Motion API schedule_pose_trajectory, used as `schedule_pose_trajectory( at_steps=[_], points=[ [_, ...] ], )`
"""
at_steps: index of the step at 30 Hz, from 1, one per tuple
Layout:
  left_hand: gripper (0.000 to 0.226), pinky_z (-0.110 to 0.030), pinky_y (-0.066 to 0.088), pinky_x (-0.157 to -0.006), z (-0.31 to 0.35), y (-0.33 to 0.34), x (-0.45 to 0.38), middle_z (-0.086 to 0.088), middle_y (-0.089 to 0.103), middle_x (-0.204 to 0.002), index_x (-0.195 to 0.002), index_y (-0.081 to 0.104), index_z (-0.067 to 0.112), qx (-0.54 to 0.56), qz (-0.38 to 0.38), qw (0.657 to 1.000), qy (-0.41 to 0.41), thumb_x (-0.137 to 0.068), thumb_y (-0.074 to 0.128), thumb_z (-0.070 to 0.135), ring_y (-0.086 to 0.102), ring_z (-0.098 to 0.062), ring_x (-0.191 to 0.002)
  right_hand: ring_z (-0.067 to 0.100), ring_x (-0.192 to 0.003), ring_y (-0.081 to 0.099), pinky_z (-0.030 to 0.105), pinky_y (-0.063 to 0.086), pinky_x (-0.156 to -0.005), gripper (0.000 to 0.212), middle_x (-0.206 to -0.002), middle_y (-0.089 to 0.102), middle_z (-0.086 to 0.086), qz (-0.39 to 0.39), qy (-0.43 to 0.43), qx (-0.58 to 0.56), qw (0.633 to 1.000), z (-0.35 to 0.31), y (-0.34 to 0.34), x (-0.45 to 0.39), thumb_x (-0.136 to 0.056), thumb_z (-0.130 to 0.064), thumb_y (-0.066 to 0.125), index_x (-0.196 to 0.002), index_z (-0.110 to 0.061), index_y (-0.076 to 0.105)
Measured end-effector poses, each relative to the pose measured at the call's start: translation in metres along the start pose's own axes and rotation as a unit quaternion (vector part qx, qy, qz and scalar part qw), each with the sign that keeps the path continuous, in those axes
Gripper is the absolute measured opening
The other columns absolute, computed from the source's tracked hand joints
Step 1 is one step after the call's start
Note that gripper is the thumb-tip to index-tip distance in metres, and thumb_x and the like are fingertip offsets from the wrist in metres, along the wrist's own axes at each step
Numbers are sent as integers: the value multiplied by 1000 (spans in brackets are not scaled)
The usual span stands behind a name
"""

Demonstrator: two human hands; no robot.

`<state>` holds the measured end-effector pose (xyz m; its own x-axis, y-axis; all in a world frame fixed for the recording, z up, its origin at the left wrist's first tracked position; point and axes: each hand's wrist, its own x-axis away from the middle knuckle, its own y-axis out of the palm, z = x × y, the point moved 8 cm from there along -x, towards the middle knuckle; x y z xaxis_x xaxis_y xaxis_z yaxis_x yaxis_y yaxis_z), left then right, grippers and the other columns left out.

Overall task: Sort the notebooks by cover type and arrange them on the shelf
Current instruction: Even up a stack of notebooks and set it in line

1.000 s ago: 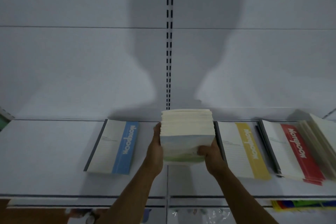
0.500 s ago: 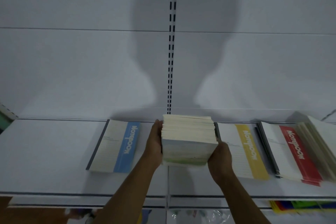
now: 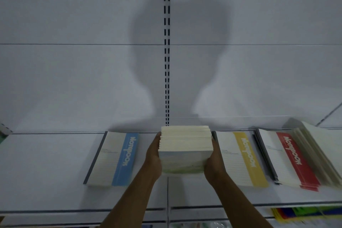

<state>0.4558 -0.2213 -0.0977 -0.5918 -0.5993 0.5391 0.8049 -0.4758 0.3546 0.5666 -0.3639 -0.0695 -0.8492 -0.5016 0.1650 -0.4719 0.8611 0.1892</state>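
shelf [image 3: 46,172]: white, running across the lower frame.
blue-striped notebook [image 3: 112,159]: lying flat, left of centre.
left hand [image 3: 153,155]: pressed against the left side of the stack.
stack of notebooks [image 3: 185,152]: lower centre, held between both hands above the shelf.
right hand [image 3: 212,163]: gripping the stack's right side.
yellow-striped notebook [image 3: 242,157]: lying flat, just right of the stack.
red-striped notebooks [image 3: 290,159]: a fanned pile at the right edge.
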Motion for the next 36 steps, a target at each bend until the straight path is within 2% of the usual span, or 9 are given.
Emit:
schedule_pose_trajectory(
  at_steps=[4,7,11,16,19,23,26,31,36],
  points=[
    [45,-17,48,-40,5,9,6,-5,64,-51,-57,66,11,-14,-33,999,-19,-96,48,21,60,-16,-40,11,-69,66,34,50,-68,35,-69,71,-8,-2,16,-19,1000,-3,1,-5,-102,-23,34,-82,-23,62],
    [36,-20,49,-45,6,8,8,-7,65,-60,-67,63,11,-25,-16,1000,-11,-97,49,25,61,-17,-45,12,-75,65,32,51,-69,34,-73,71,-8,5,14,-10,1000,4,-4,-4,-103,-26,32,-89,-24,62],
    [44,-23,49,-47,-1,4,12,-5,64,-55,-58,65,14,-26,-11,999,-14,-97,49,25,60,-19,-45,10,-67,69,25,53,-56,31,-72,73,-5,-8,35,-8,999,20,-4,-1,-102,-22,34,-93,-16,63],
    [40,-28,48,-54,7,-9,17,-10,68,-65,-72,66,10,-26,1,1000,-3,-99,45,32,64,-21,-51,28,-88,67,39,54,-73,27,-92,73,8,-27,48,-18,998,39,5,2,-100,-21,40,-107,-11,64],
    [43,-20,46,-41,11,-16,16,-4,64,-49,-63,62,10,-26,13,999,13,-99,43,26,60,-15,-39,30,-92,66,44,54,-78,28,-98,70,11,-25,59,-7,998,43,10,-2,-101,-23,38,-111,-12,62],
    [49,-18,45,-41,11,-13,16,-2,62,-47,-56,62,13,-32,13,999,21,-100,41,23,58,-14,-38,37,-101,63,56,50,-90,36,-108,67,17,-30,61,-8,998,44,10,-5,-100,-33,42,-120,-9,58],
    [60,-13,41,-36,11,-9,16,-1,59,-42,-45,62,14,-28,-7,999,14,-100,40,22,54,-11,-33,34,-98,64,50,53,-86,36,-105,69,15,-28,70,-15,997,48,10,-6,-99,-33,42,-120,-8,59],
    [39,-19,46,-42,1,-18,22,0,65,-48,-73,60,12,-17,19,1000,16,-101,38,29,61,-11,-39,33,-88,66,41,57,-72,27,-90,72,12,-24,109,-30,993,66,7,0,-97,-30,46,-104,-11,65],
    [41,-28,51,-49,-4,-23,20,-9,68,-60,-70,65,10,-3,19,1000,4,-99,42,26,64,-19,-46,22,-79,68,36,55,-68,25,-82,74,3,-36,98,-22,994,70,5,-1,-98,-20,40,-102,-14,65]
  ],
)
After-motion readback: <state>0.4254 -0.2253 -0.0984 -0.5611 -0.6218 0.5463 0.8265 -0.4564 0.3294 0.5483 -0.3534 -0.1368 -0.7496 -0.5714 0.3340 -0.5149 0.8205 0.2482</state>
